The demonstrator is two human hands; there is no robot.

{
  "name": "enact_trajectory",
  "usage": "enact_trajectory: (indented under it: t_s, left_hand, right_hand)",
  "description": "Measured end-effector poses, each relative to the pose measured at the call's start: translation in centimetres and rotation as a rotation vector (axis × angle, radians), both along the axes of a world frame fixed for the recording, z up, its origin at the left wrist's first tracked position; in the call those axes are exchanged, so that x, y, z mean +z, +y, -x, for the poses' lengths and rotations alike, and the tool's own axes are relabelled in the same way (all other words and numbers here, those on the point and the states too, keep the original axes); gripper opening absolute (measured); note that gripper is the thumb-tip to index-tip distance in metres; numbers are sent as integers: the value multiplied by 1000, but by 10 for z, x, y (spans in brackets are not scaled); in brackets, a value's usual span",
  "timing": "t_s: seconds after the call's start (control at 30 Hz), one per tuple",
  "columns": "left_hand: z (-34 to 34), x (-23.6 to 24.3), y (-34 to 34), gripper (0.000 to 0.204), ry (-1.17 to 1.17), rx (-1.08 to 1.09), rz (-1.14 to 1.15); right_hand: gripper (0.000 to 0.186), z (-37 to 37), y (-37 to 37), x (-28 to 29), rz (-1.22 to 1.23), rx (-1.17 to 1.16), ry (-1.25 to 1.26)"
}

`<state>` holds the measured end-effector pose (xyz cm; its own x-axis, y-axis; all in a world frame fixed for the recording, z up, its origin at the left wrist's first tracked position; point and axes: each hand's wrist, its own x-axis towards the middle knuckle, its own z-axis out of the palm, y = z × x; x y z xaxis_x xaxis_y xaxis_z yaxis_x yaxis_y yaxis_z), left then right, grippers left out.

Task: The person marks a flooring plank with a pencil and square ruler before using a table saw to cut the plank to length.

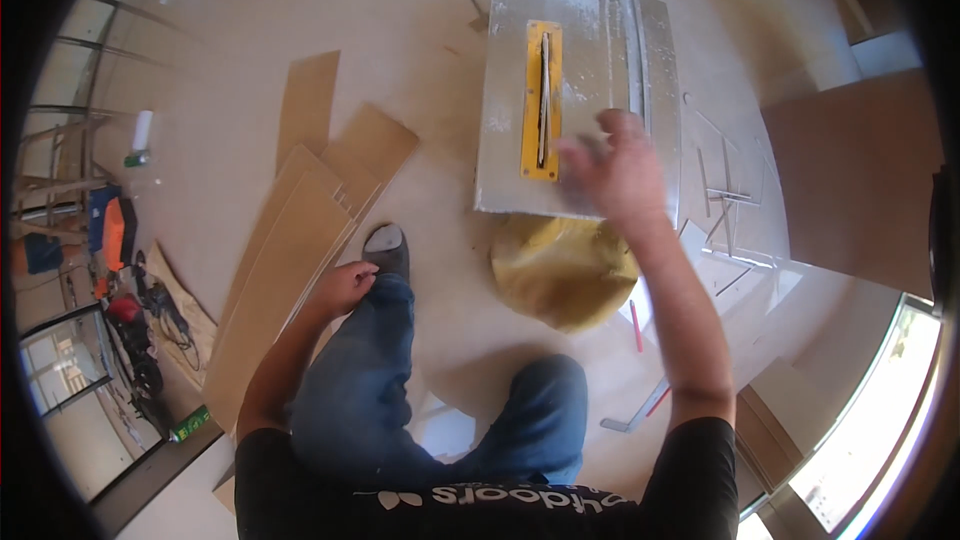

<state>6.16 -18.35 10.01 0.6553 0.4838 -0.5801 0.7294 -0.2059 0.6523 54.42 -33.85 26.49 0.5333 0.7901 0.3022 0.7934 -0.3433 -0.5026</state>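
In front of me stands a table saw [580,90] with a scuffed grey metal top. A yellow insert plate [530,140] frames its long blade slot. Over the near right part of that top is my right hand [625,165], blurred by motion, its thumb and fingers apart and nothing seen in them. Whether it touches the metal I cannot tell. My left hand [345,288] rests by my left knee with its fingers curled in, and no object shows in it. Below the saw's near edge bulges a yellow bag-like thing [560,275].
Long brown boards [285,240] lie stacked on the floor at left. Right of the saw are thin strips [728,195], a red pencil-like stick [637,327] and an angled metal tool [635,418]. Tools with cords [165,315] lie far left. A brown panel [850,175] stands at right.
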Motion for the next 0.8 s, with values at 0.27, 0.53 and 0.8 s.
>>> enact_trajectory:
  t_s: [0.27,0.53,0.8]
  left_hand:
    - [-18,8,31,26,-102,-56,-47]
    - [41,-33,23,28,100,261,18]
    - [84,-58,-6,28,287,462,116]
  right_hand:
    - [14,-23,12,-17,350,-84,18]
    - [18,-168,-3,46,690,-213,-623]
    - [38,-322,260,-64,694,39,190]
